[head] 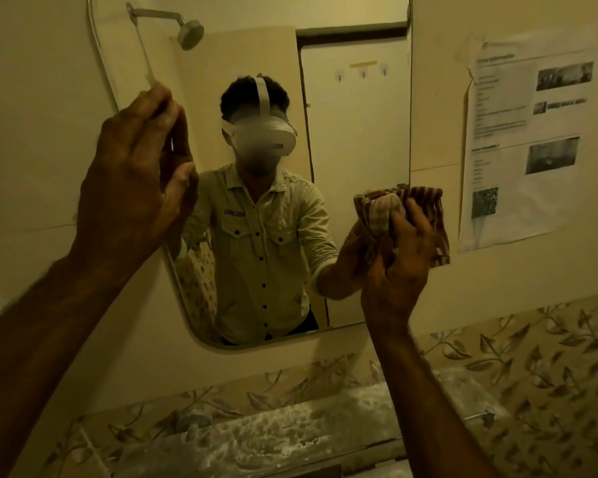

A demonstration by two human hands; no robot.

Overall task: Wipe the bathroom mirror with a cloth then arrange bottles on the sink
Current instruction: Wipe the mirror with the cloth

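A tall wall mirror (356, 139) with rounded corners fills the middle of the head view. My right hand (399, 260) is shut on a bunched red-and-white striped cloth (425, 205) and holds it against the mirror's lower right edge. My left hand (132, 181) is raised at the mirror's left edge, fingers together and flat near the glass, holding nothing. The mirror reflects a person in a light buttoned shirt wearing a white headset. No bottles are visible.
A printed paper sheet (518, 146) is stuck to the wall right of the mirror. Below runs a band of leaf-patterned tiles (532, 357) and a stained, whitish ledge (290, 436). A shower head appears reflected at the mirror's top left.
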